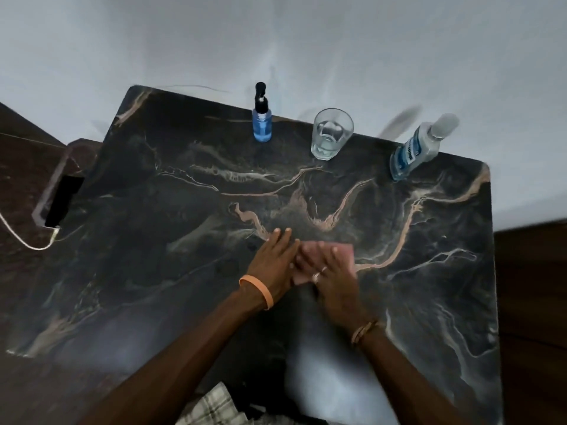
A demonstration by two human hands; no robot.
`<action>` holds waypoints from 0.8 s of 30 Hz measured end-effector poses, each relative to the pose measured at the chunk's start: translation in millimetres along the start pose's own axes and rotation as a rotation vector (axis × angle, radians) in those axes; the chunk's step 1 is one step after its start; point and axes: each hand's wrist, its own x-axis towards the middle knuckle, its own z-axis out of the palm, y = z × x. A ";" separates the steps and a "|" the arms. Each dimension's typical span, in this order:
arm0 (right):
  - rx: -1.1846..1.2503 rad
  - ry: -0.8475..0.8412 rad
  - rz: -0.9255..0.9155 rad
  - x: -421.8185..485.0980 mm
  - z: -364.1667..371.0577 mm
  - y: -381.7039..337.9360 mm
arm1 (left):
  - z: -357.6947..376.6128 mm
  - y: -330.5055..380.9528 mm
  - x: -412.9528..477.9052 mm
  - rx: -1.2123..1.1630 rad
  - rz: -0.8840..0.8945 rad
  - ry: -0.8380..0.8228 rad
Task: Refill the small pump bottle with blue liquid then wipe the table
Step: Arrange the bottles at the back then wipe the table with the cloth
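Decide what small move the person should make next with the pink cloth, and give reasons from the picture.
Probably slide the pink cloth sideways across the table to wipe it. The pump bottle stands at the far edge with its pump on and blue liquid inside, so refilling looks done, and the right hand presses flat on the cloth, the left hand beside it.

Small pump bottle (pixel 261 115): upright at far edge of dark marbled table (pixel 153 210), black pump fitted, blue liquid (pixel 262 130) near full. Pink cloth (pixel 345 251): flat near table centre.
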 end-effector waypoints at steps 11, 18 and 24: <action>-0.100 -0.047 0.398 11.4 5.8 -61.3 | -51.1 -25.5 -2.1 -0.376 0.119 -0.050; 0.148 0.040 0.454 61.6 39.2 -177.3 | -81.0 -100.5 -13.6 -0.515 -0.007 0.257; -0.078 -0.076 0.281 184.3 22.2 -110.0 | -75.4 -158.6 -33.0 -0.238 0.018 0.152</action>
